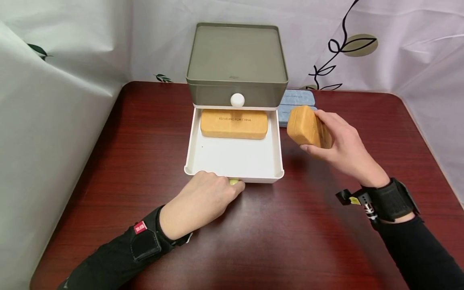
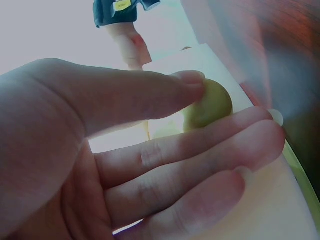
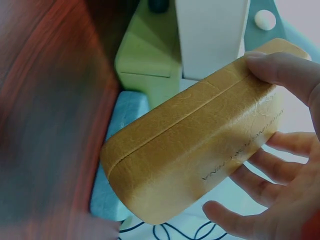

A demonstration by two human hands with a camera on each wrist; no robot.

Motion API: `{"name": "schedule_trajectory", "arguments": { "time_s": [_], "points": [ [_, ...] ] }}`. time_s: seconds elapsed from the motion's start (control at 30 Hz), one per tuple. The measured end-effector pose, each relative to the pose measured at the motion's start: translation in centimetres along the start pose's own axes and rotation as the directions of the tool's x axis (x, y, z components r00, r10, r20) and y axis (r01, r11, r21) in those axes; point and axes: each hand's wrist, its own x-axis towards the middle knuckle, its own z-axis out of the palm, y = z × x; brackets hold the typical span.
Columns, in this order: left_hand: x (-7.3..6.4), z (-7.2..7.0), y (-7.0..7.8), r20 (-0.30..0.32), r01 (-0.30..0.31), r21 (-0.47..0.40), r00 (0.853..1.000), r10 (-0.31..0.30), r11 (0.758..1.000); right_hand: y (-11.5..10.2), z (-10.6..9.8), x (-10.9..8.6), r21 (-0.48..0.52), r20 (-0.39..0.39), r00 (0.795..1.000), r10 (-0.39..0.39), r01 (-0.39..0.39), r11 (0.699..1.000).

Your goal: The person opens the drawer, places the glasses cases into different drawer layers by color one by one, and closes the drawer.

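A tan glasses case [image 3: 190, 135] is held in my right hand [image 1: 346, 147], thumb on one side and fingers on the other, just right of the pulled-out white drawer [image 1: 232, 159]. My left hand [image 1: 203, 197] is at the drawer's front and pinches its yellow-green knob [image 2: 212, 102] between thumb and fingers. Inside the drawer, toward the back, lies another tan glasses case [image 1: 233, 124] printed "REFUELING FOR CHINA". Above the drawer is the grey-green body of the drawer box [image 1: 237, 54], with an upper drawer closed and its white knob [image 1: 237, 100] facing me.
Two blue cases [image 1: 299, 96] lie side by side on the table, right of the drawer box and partly hidden by it and the held case. The dark red wooden table [image 1: 275, 241] meets white patterned cloth [image 1: 159, 40] at the back and sides.
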Motion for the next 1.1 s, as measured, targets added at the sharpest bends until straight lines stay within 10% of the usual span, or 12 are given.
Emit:
{"name": "schedule_trajectory", "arguments": {
  "time_s": [1.1],
  "points": [
    [0.0,-0.1,0.0,0.037,0.01,-0.003,0.999,-0.01,1.0,-7.2,-2.3,2.7,0.044,-0.044,0.971,-0.236,0.238,0.97]
  ]
}}
